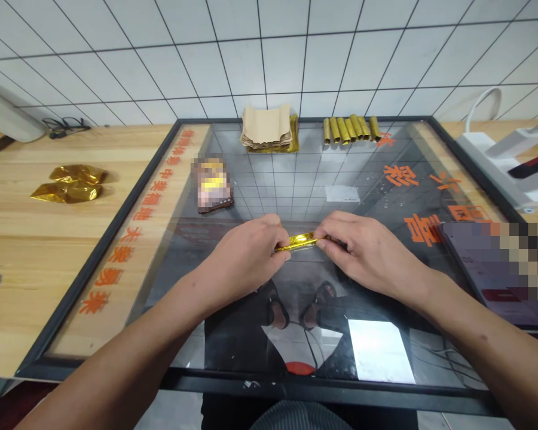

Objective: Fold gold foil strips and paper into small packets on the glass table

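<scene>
My left hand (246, 257) and my right hand (363, 248) meet over the middle of a glass-topped table (296, 179). Between their fingertips they pinch a small roll of gold foil paper (299, 241), each hand closed on one end. The roll lies level, just above the glass. At the far edge a stack of tan and gold paper sheets (268, 128) lies flat. To its right several finished gold rolls (350, 128) stand side by side in a row.
Two crumpled gold foil pieces (69, 183) lie on the wooden bench at left. A small blurred packet (212, 184) rests on the glass. A white power strip (497, 161) and a dark book-like item (497, 269) sit at right. White tiled wall behind.
</scene>
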Available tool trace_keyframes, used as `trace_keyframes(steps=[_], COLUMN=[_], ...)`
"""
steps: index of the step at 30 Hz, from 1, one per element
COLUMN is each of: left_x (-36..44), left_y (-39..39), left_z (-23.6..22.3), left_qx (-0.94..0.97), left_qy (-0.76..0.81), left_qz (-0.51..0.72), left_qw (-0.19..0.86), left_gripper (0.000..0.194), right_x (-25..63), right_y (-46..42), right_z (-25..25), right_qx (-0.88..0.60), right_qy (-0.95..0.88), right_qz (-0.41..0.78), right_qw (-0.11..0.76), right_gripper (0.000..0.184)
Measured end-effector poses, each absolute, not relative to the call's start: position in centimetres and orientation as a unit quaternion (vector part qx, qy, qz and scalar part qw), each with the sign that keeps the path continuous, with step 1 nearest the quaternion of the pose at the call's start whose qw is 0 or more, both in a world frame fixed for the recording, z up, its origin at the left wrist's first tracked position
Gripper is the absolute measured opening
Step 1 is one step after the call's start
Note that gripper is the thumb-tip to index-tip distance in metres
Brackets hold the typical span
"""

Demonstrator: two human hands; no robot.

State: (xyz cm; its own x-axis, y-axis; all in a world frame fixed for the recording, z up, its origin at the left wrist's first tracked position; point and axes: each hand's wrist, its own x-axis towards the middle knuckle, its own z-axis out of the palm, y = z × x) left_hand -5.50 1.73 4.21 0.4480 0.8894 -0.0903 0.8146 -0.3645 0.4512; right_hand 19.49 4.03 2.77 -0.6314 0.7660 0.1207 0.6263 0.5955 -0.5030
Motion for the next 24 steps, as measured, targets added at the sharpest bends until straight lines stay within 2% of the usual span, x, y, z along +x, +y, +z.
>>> trace_keyframes(steps=[4, 15, 20, 24], left_x=[-5.5, -5.4, -5.4, -5.3], left_y=[1.8, 1.8, 1.9, 2.0], left_z=[4.0, 3.9, 4.3, 4.4], left_qx=[0.82, 0.783, 0.752, 0.737], left_qy=[0.521, 0.559, 0.589, 0.597], left_qz=[0.089, 0.095, 0.111, 0.1], left_qw=[0.219, 0.256, 0.274, 0.302], left_gripper=[0.025, 0.023, 0.016, 0.019], right_x=[19.3, 18.8, 18.5, 18.4], right_y=[3.9, 3.8, 4.0, 4.2], right_z=[2.6, 2.5, 2.7, 2.8], right_qx=[-0.396, -0.441, -0.458, -0.467], right_qy=[-0.871, -0.829, -0.823, -0.817], right_qz=[0.225, 0.273, 0.271, 0.286], right_qw=[0.185, 0.211, 0.199, 0.179], right_gripper=[0.018, 0.02, 0.02, 0.021])
